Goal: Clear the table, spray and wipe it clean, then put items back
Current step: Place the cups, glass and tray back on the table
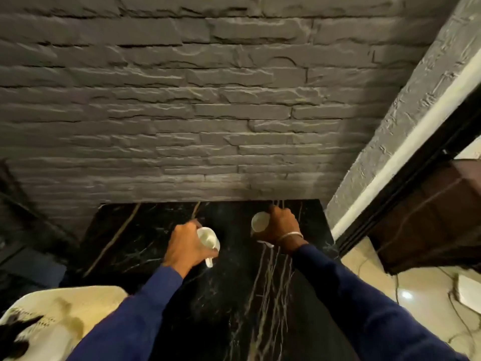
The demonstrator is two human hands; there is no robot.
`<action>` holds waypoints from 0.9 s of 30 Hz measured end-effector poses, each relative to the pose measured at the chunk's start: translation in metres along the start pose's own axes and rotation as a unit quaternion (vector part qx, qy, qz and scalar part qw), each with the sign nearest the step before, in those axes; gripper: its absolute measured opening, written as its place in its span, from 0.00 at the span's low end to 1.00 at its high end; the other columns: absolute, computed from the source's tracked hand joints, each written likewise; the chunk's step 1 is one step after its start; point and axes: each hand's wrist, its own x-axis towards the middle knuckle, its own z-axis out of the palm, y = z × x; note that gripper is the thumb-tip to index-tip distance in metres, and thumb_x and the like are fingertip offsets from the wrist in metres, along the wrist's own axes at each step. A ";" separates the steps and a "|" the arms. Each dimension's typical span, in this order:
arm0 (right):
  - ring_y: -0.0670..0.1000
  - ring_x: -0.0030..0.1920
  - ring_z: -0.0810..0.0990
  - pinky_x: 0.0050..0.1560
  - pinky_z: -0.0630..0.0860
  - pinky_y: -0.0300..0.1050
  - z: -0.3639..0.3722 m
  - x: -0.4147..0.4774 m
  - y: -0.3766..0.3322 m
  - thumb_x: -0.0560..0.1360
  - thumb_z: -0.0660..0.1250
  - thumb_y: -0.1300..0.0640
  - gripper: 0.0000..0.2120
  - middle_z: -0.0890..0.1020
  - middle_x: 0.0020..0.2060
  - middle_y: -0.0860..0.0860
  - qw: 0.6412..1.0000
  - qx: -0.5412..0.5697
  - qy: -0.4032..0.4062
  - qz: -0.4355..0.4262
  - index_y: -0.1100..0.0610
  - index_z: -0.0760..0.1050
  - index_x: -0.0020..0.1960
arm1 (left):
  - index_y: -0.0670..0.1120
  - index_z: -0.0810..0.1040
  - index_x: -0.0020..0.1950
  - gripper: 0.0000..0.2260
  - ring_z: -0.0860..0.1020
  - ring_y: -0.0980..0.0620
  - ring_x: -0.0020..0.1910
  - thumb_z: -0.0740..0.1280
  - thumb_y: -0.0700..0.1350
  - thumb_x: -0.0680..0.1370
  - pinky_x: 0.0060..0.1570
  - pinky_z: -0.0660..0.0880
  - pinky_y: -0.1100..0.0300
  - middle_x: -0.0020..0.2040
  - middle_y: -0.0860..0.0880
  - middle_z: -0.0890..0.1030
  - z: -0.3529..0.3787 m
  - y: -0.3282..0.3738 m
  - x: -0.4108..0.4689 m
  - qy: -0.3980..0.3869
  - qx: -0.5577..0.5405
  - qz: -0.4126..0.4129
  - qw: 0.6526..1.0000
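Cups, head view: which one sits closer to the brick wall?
The cup in the right hand, the white cup near the table's back edge. The left hand's cup is further from the wall.

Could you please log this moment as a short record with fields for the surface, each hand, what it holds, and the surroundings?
surface: black marble table with pale veins, set against the wall
left hand: left hand closed around a white cup, tilted on its side
right hand: right hand closed around a second white cup, also tilted; a bangle on the wrist
sleeves: dark blue
behind: grey stone-brick wall
lower left: cream chair, partly in view
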 end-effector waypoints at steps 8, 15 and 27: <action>0.57 0.58 0.78 0.58 0.78 0.51 0.038 0.108 0.043 0.61 0.79 0.41 0.37 0.78 0.59 0.56 0.997 0.036 -0.031 0.057 0.56 0.73 0.64 | 0.46 0.83 0.54 0.29 0.82 0.44 0.52 0.82 0.55 0.56 0.50 0.81 0.54 0.52 0.43 0.84 0.064 0.041 0.115 -0.001 0.009 -0.008 1.000; 0.58 0.59 0.78 0.58 0.78 0.49 0.067 0.158 0.040 0.60 0.78 0.40 0.39 0.77 0.60 0.58 0.996 0.027 -0.049 0.072 0.57 0.73 0.64 | 0.44 0.81 0.56 0.30 0.82 0.43 0.55 0.83 0.53 0.58 0.52 0.81 0.52 0.56 0.42 0.83 0.084 0.041 0.175 -0.026 0.035 -0.029 0.999; 0.57 0.59 0.77 0.56 0.77 0.47 0.088 0.197 0.030 0.61 0.79 0.41 0.39 0.76 0.61 0.56 0.996 0.046 -0.043 0.061 0.58 0.70 0.65 | 0.48 0.83 0.52 0.28 0.83 0.45 0.50 0.81 0.57 0.56 0.45 0.80 0.56 0.52 0.45 0.84 0.104 0.049 0.219 -0.035 0.057 -0.028 0.997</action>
